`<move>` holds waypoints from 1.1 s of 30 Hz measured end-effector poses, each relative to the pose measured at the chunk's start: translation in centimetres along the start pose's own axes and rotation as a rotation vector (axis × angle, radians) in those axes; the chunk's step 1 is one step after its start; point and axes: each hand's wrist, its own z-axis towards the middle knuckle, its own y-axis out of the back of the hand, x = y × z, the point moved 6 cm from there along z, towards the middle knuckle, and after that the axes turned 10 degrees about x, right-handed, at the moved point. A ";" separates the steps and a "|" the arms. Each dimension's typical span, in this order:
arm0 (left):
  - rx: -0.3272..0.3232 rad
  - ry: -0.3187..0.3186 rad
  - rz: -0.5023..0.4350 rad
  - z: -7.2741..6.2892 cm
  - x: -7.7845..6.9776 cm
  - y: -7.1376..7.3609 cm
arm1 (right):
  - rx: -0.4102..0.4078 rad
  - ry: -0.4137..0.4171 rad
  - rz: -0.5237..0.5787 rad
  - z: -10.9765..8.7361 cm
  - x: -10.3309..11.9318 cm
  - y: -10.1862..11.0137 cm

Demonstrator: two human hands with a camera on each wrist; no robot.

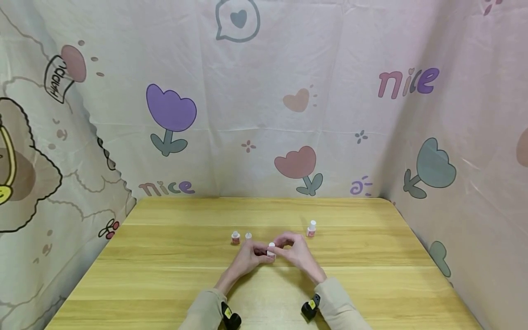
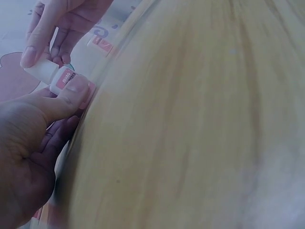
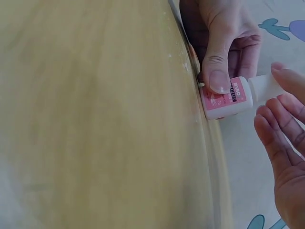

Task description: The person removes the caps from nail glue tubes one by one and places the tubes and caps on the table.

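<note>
Work status, as judged from the hold: cap handling is in progress on one small white bottle (image 3: 232,101), the white cap (image 3: 263,89) of which sits at the neck; whether it is being loosened or tightened cannot be determined. The bottle is located over the table (image 1: 165,284), about midway between the left and right edges and well short of the far edge. Three other items are outside the grasp: a second bottle (image 1: 311,230) stands upright toward the right edge with a tall white top in place; a third bottle (image 1: 235,238) stands left of the hands with a shorter white top; a small white item (image 1: 248,235) beside it is partly screened by the hand, so its type cannot be confirmed. Whether these units are finished or pending cannot be determined. Left hand (image 1: 247,257): clamped on the bottle body, thumb flat across the pink label, remaining fingers behind. Right hand (image 1: 298,252): thumb and finger closed in a pinch on the white cap, remaining fingers loosely bent and clear of the bottle. Both hands meet at the one bottle; contact between its base and the table cannot be verified
</note>
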 end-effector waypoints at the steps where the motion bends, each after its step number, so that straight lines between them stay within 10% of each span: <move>1: 0.002 0.003 0.000 0.0 0.0 0.0 | -0.004 -0.002 -0.002 0.0 0.0 0.0; 33: 0.008 0.026 0.003 0.1 0.2 -0.1 | -0.020 0.058 -0.013 0.7 -3.1 -0.6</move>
